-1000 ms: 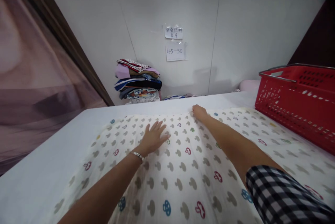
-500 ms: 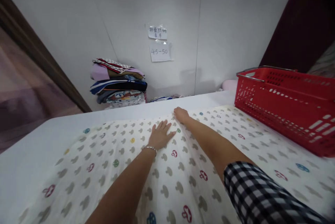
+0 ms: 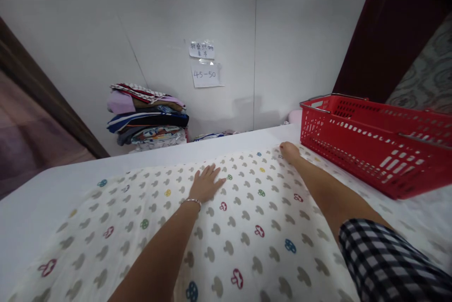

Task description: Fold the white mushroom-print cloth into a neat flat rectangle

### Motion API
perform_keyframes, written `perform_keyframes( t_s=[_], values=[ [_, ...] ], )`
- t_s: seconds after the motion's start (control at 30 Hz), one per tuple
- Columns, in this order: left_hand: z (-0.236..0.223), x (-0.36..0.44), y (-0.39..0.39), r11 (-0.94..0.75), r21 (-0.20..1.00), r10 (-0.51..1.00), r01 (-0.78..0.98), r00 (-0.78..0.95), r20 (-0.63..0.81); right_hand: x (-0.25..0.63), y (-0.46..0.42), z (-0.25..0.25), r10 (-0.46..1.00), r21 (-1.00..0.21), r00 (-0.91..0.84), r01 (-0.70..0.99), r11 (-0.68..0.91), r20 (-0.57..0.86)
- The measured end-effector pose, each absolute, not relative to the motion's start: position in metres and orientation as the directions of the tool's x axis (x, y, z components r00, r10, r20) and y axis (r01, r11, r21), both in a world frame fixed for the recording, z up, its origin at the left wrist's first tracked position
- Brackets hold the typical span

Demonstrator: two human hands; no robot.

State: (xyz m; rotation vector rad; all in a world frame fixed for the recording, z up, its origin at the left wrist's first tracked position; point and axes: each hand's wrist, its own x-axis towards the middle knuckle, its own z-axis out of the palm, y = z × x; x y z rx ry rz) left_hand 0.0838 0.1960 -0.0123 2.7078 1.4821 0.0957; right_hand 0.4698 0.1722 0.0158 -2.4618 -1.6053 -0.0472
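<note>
A white cloth printed with grey and coloured mushrooms lies spread across the table. My left hand, with a bracelet at the wrist, rests flat on its middle near the far edge, fingers spread. Farther right, my right hand has its fingers closed on the cloth's far edge, close to the red basket. The fingertips of that hand are partly hidden. Between the two hands the cloth lies mostly smooth.
A red plastic basket with metal handles stands at the right, on or against the cloth. Beyond the white table, a pile of folded fabrics sits by the wall. Two paper signs hang there. A pink curtain hangs at left.
My right hand has moved right along the far edge, from beside my left hand toward the basket. The ridge in the cloth has flattened out. My left hand stays flat on it.
</note>
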Motion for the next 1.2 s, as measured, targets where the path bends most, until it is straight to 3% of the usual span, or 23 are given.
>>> perform_keyframes(
  t_s=[0.13,0.43,1.2],
  values=[
    [-0.011,0.084,0.196,-0.533,0.064,0.846,0.843,0.533,0.023,0.506,0.153,0.012,0.883,-0.15,0.444,0.893,-0.423,0.152],
    [-0.013,0.083,0.199,-0.527,0.04,0.85,0.849,0.526,0.027,0.52,0.165,-0.014,0.946,-0.141,0.259,0.962,-0.235,0.195],
    [-0.012,0.082,0.197,-0.534,0.04,0.845,0.844,0.532,0.047,0.52,0.183,-0.006,0.915,-0.081,0.367,0.93,-0.358,0.168]
  ],
)
